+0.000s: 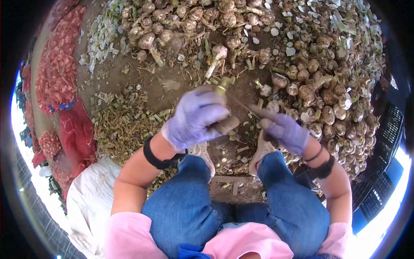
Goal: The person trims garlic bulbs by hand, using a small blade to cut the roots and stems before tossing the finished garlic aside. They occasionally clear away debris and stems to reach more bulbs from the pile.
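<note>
My left hand (200, 114), in a purple glove with soiled fingertips, is closed around a garlic stalk; the stalk's greenish cut end (224, 85) sticks up above the fingers, and the rest is hidden. To its right, my right hand (284, 131), also gloved, is closed on a thin blade (246, 106) that points up and left toward the left hand. The blade and fingertips are slightly blurred. Blade and stalk are apart. Past the hands, a garlic bulb with its stem (219, 52) lies on the soil.
Garlic bulbs (308, 93) are heaped at the right, and more (196, 15) lie at the top. Cut stems (125, 118) cover the ground at the left. Filled red net bags (60, 64) line the far left, a white sack (92, 194) below them. Black crates (379, 190) stand at the right edge.
</note>
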The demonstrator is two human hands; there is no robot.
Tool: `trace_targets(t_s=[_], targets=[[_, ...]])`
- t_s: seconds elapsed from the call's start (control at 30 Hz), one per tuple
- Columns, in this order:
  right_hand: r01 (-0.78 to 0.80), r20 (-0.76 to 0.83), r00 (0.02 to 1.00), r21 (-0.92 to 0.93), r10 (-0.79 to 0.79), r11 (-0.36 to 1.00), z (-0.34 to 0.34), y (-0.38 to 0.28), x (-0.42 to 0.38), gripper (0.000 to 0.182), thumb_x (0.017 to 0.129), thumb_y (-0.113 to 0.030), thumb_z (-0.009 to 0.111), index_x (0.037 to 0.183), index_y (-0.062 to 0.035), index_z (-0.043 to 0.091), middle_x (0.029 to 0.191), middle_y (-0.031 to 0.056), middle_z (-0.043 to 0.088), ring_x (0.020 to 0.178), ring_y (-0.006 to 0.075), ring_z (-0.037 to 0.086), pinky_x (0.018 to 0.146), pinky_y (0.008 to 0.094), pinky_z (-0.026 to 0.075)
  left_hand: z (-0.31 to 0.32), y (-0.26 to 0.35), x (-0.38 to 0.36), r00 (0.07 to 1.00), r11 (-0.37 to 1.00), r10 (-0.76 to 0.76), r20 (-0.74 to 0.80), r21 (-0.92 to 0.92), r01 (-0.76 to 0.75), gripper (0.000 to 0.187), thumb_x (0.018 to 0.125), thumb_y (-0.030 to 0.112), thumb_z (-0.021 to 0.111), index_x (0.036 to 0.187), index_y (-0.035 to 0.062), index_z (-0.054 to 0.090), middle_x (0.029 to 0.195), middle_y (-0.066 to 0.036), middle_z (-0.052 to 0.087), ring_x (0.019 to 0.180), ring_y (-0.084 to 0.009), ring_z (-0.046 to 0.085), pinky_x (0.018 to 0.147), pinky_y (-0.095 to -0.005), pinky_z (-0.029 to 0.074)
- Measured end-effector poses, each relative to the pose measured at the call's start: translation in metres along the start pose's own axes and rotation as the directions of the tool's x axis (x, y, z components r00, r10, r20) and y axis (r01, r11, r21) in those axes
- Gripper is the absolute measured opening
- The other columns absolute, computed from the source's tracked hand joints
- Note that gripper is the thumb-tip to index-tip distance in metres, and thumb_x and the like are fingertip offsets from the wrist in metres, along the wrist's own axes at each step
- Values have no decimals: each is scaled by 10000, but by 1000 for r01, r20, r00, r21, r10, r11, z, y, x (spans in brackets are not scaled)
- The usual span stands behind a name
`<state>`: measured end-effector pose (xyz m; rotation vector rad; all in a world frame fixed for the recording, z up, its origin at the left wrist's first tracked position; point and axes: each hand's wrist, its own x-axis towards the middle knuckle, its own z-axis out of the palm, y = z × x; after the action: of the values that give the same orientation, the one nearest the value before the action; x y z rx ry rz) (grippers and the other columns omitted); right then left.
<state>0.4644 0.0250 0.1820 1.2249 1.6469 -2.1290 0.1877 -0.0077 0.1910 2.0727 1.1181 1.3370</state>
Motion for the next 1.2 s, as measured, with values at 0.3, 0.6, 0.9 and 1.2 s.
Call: trace_targets(t_s=[0.3, 0.6, 0.9, 1.2], targets=[[53, -150, 988, 195, -24, 979, 18, 34, 3, 514, 983, -340, 523, 1452, -154, 428, 867, 66, 630, 771, 147, 559, 718, 310, 482, 23, -5, 24, 924, 785, -321, 206, -489, 381, 610, 849, 252, 724, 1351, 42, 449, 1208, -164, 566, 1119, -272, 574, 902, -369, 529], [-77, -94, 993, -10, 76, 997, 4, 33, 8, 522, 988, -355, 511, 1469, -177, 408, 834, 59, 612, 761, 133, 527, 751, 296, 473, 47, -154, 64, 133, 424, -901, 413, 775, 468, 566, 879, 360, 671, 1278, 0, 493, 1409, -256, 453, 1223, -374, 532, 1029, -454, 439], [218, -336, 908, -136, -252, 967, -8, 13, -2, 520, 999, -326, 510, 1462, -113, 408, 1064, 105, 659, 926, 188, 627, 866, 326, 488, 4, -78, 14, 483, 125, -776, 406, -651, 749, 618, 728, 34, 768, 1265, 28, 461, 1149, -131, 551, 977, -223, 585, 873, -335, 539], [463, -46, 751, -675, -659, 575, 0, -50, 2, 567, 890, -276, 621, 1416, -132, 463, 983, 174, 656, 785, 348, 650, 690, 407, 525, -4, -26, 8, 369, -148, -785, 497, -729, 668, 586, 758, 106, 761, 1265, 67, 469, 1068, -73, 619, 950, -176, 617, 855, -301, 537]])
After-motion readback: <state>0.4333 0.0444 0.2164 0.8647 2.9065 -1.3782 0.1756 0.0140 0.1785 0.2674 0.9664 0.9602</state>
